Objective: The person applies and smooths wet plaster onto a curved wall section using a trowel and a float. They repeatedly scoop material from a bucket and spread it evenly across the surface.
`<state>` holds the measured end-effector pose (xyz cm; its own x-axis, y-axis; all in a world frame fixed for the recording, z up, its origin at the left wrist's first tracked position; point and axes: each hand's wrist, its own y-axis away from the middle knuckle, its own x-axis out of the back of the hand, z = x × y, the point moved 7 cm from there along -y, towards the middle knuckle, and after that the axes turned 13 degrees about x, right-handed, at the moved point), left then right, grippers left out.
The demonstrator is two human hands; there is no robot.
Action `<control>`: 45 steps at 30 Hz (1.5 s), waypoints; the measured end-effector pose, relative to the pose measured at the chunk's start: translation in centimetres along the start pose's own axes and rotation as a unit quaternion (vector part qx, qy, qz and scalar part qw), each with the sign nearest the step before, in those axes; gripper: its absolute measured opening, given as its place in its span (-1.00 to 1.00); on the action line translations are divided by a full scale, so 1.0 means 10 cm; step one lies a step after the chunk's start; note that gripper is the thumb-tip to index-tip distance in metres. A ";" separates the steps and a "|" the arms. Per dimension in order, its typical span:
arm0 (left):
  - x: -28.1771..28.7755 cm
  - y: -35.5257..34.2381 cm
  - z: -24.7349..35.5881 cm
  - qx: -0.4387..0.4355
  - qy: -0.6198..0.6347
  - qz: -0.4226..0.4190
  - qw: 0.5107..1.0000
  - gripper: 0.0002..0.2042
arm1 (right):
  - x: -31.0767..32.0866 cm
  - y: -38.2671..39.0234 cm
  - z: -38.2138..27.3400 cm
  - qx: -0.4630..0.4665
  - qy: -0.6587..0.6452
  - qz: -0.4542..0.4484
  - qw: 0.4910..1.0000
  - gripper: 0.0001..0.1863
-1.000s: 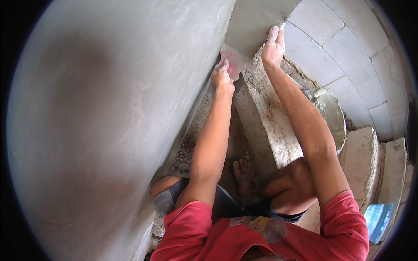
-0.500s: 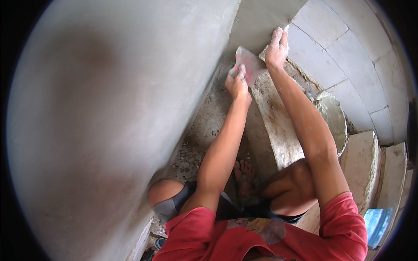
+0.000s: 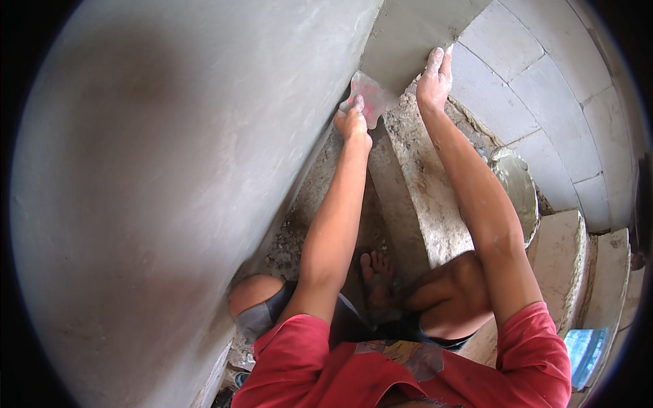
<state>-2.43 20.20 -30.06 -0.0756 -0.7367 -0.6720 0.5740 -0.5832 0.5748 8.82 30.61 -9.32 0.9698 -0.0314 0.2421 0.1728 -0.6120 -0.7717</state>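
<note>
A thin, flat, greyish sheet with pink-red marks [image 3: 375, 99] is sitting at the upper middle of the view, just where a large smooth grey wall [image 3: 170, 177] is meeting a narrower grey plastered face [image 3: 425, 30]. The left hand [image 3: 351, 124] is closing around the sheet's near edge, pinching it with the thumb lying on top and the other fingers mostly hidden; the sheet is pointing away from the person and slightly rightward.

The right hand [image 3: 434, 87] is reaching to the far edge of the plastered face, beside the pale blocks [image 3: 503, 58]. Two whitened digits are showing, extended and slightly apart; whether this hand is gripping anything cannot be told, as its palm side is hidden.

Below the sheet, a rough, crusted ledge [image 3: 428, 183] is running down between the forearms. A rounded container coated in grey paste [image 3: 520, 194] is standing right of the right forearm. A bare foot [image 3: 376, 268] is resting lower down, the person is wearing a red shirt [image 3: 476, 381], and a blue patterned piece [image 3: 583, 353] is lying at lower right.
</note>
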 end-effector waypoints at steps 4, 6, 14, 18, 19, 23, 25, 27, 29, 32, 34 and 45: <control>0.17 -0.19 -0.14 0.029 0.005 0.010 1.000 -0.69 | 0.00 -0.01 -0.02 0.013 0.003 -0.003 1.000 -0.27; 0.29 -0.26 -0.22 0.038 -0.001 0.034 0.999 -0.79 | 0.00 0.00 -0.03 0.010 -0.004 -0.006 1.000 -0.26; 0.18 0.00 -0.35 0.056 0.108 0.053 0.991 -0.82 | -0.03 0.00 -0.03 0.024 -0.017 0.006 1.000 -0.28; -0.22 0.27 -0.15 0.035 0.115 -0.027 0.992 -0.79 | -0.03 -0.01 0.01 0.039 -0.022 0.002 0.999 -0.28; -0.31 0.32 -0.10 0.021 0.114 -0.052 0.992 -0.77 | -0.02 -0.02 0.02 0.037 -0.013 0.001 0.999 -0.28; -0.39 0.34 0.01 0.022 0.091 -0.041 0.995 -0.78 | -0.01 -0.01 0.00 0.023 -0.003 0.000 1.000 -0.27; -0.33 0.27 0.01 0.026 0.096 -0.024 0.995 -0.77 | -0.01 0.00 -0.04 0.021 -0.027 0.002 0.999 -0.27; -0.25 0.18 -0.01 0.025 0.091 -0.008 0.995 -0.80 | -0.01 0.02 -0.05 0.005 -0.020 -0.002 1.000 -0.26; -0.15 0.10 -0.05 0.022 0.075 0.012 0.997 -0.86 | -0.01 0.02 -0.06 -0.002 -0.014 -0.006 1.000 -0.26; -0.07 0.00 -0.13 0.036 0.076 0.013 0.996 -0.87 | -0.01 0.02 -0.07 0.002 -0.007 -0.012 1.000 -0.25; -0.05 -0.04 -0.14 0.023 0.078 0.009 0.997 -0.87 | -0.01 0.01 -0.06 -0.004 -0.002 -0.017 1.000 -0.25; 0.36 -0.23 -0.35 0.048 0.064 0.065 0.995 -0.85 | -0.03 0.02 -0.04 0.010 -0.033 -0.010 0.999 -0.23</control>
<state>-1.16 20.07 -35.40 0.1010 -0.7620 -0.6397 0.4907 -0.5212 0.6983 8.49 30.15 -9.27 0.9754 0.0326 0.2182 0.1943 -0.5956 -0.7795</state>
